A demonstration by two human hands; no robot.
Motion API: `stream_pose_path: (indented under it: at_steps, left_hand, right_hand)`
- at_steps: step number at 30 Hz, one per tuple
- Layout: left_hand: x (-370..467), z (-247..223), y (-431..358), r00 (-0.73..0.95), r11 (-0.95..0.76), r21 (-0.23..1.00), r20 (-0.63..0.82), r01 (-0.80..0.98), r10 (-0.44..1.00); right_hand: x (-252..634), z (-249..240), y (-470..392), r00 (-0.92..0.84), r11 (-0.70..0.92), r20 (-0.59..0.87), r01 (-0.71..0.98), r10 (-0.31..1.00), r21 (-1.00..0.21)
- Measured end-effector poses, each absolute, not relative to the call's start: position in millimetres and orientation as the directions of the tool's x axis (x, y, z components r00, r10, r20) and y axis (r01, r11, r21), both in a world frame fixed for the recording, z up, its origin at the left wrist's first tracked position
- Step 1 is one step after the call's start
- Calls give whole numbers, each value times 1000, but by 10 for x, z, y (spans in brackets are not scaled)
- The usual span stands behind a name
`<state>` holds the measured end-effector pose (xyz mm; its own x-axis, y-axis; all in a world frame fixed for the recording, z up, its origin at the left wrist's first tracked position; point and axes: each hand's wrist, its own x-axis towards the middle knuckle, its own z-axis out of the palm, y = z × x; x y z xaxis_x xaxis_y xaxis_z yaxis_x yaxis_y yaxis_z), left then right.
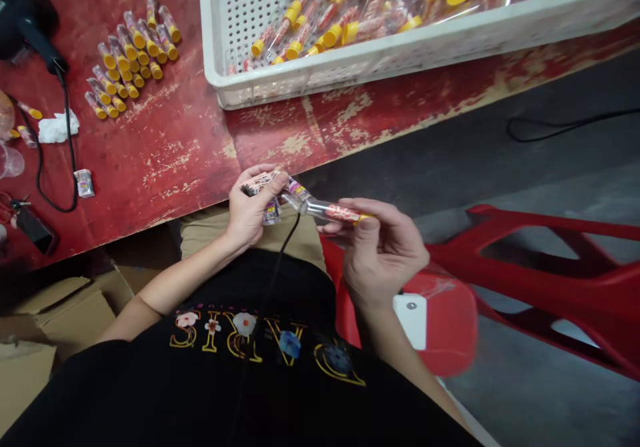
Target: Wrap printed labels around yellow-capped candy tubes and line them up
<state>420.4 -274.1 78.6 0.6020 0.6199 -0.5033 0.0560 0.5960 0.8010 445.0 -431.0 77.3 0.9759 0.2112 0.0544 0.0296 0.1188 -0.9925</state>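
Note:
My left hand is closed on several small printed clear plastic sleeves, with one sleeve sticking out past its thumb toward the right. Between the fingers and thumb of my right hand is a clear tube with red-and-white print and a yellow cap. The cap end lies at my right thumb, while the tube's other end meets the sleeve. Whether the tube's tip is inside the sleeve or only touching it, I cannot tell. Both hands are held above my lap, just off the edge of the red table.
A white perforated crate holds many yellow-capped tubes. More capped tubes stand grouped at the table's upper left. Near them are a black heat gun or hair dryer with cord, white tissue and a small packet. Red stools stand right.

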Motion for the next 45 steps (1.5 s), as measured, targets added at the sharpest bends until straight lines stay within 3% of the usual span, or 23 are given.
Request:
stream_pose_path:
  at_steps: [8, 12, 15, 19, 25, 29, 33, 45]
  left_hand:
    - [4238, 1022, -2706, 685, 585, 797, -511, 151, 519]
    - [4327, 1036, -2675, 741, 581, 782, -525, 226, 418]
    - [4333, 1066, -2707, 773, 568, 792, -500, 225, 391]
    - [4348, 1060, -2780, 770, 571, 800, -479, 185, 421]
    - [4242, 1024, -2862, 729, 586, 771, -547, 247, 412]
    - [4163, 1003, -2798, 730, 591, 780, -524, 206, 438]
    - [4053, 991, -2729, 727, 631, 757, -528, 169, 439]
    - [3763, 917, -2288, 642, 662, 745, -468, -84, 607]
  right_hand:
    - [4464, 772, -4311, 873, 12, 227, 247, 432, -969]
    - [4555, 684, -4310, 835, 40, 157, 160, 527, -986]
    - [4505, 689, -4276, 866, 82, 110, 80, 487, -993]
    - [4492, 710, -4269, 890, 161, 153, 91, 430, -983]
    - [4512, 745, -4315, 903, 109, 233, 208, 361, -972]
    - [4530, 737, -4187, 883, 98, 339, 325, 325, -940]
    - [4514, 735, -3999, 900, 63, 354, 349, 254, -935]
    - [4521, 663, -3237, 820, 57, 386, 401, 423, -914]
